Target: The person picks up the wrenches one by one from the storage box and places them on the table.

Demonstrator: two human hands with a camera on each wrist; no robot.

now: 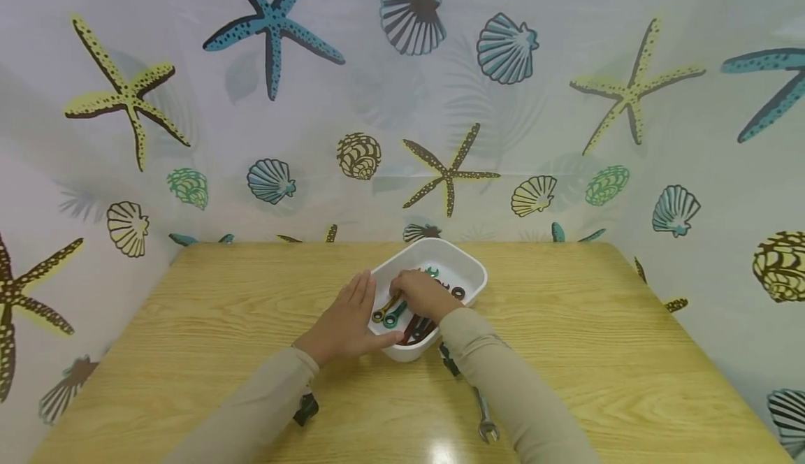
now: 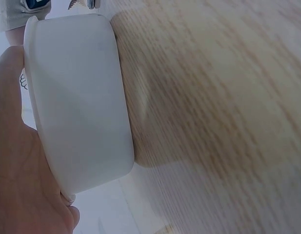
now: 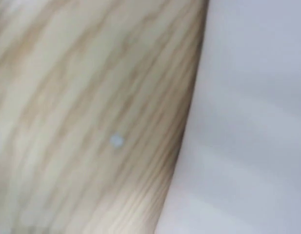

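Observation:
A white tub (image 1: 454, 253) stands on the table with several ratcheting wrenches in it, among them a gold wrench (image 1: 379, 316), a green wrench (image 1: 390, 320) and dark red ones. My left hand (image 1: 344, 324) rests against the tub's left side, fingers straight and thumb stretched along the near rim. In the left wrist view that hand (image 2: 18, 146) lies along the rim of the tub (image 2: 82, 97). Inside the tub my right hand (image 1: 424, 295) reaches down, fingers bent at the gold wrench's upper end; its fingertips are hidden. The right wrist view shows only the tub's wall (image 3: 248, 122) close up.
A silver wrench (image 1: 486, 425) lies on the wooden table (image 1: 597, 352), partly behind my right sleeve. A dark ring-shaped end (image 1: 458, 293) shows at the tub's right side. Behind the table hangs a curtain (image 1: 339, 107) printed with shells and starfish.

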